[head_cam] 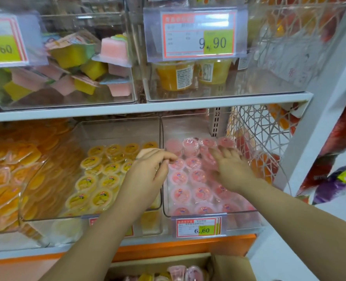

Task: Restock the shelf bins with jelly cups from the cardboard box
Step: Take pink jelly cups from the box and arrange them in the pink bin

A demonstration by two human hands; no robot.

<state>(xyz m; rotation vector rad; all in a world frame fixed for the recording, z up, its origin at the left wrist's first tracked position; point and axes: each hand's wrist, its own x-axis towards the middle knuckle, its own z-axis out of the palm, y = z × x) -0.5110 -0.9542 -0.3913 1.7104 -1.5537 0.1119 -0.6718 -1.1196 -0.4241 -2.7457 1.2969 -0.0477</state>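
A clear shelf bin (165, 201) on the lower shelf holds several pink jelly cups (197, 192) packed in rows. My right hand (232, 169) lies flat on the pink cups at the back right of this bin, fingers spread and a little blurred. My left hand (150, 171) reaches over the bin's left wall, its loosely bent fingertips touching a pink cup (178, 164). Below the shelf an opened cardboard box (230, 267) holds more pink and yellow cups (188, 272).
The neighbouring clear bin (46, 199) holds yellow jelly cups (102, 197), and orange cups (3, 179) fill the far left one. The upper shelf (168, 107) carries bins of square jellies and tall orange cups. A white wire basket (259, 138) stands at the right.
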